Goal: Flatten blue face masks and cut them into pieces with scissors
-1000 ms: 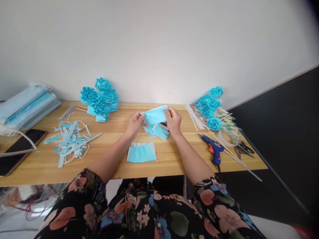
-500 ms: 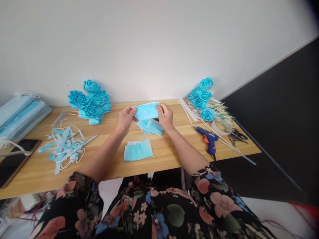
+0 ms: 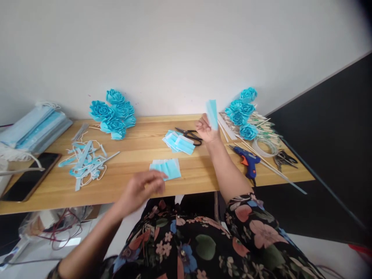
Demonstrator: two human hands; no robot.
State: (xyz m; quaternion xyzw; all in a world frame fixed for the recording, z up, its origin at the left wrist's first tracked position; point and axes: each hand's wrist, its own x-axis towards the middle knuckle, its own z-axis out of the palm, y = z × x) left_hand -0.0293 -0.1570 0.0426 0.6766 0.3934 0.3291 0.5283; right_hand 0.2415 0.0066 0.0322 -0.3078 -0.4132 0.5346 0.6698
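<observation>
Right hand [image 3: 207, 130] has one blue mask piece [image 3: 213, 112] pinched upright, up by the bench's [image 3: 145, 143] back edge, right of the middle. Left hand [image 3: 142, 190] is blurry with loosely bent fingers over the front edge, right by a blue sheet [image 3: 172, 169]; can't tell if it's touching or gripping it.

Mid-bench there's one pair of scissors [image 3: 188, 134] and a pile of cut pieces [image 3: 178, 142], too overlapped to count. I count five roses [image 3: 247, 108] near the back right corner; the left bunch [image 3: 113, 112] overlaps too much. Also one glue gun [image 3: 251, 162] and one pair of pliers [image 3: 281, 159] toward the right edge, one phone [image 3: 31, 176] near the front left corner, and a mask stack [image 3: 37, 130] at the back left. Below the front left there's a clear bag [image 3: 31, 228], contents unclear.
</observation>
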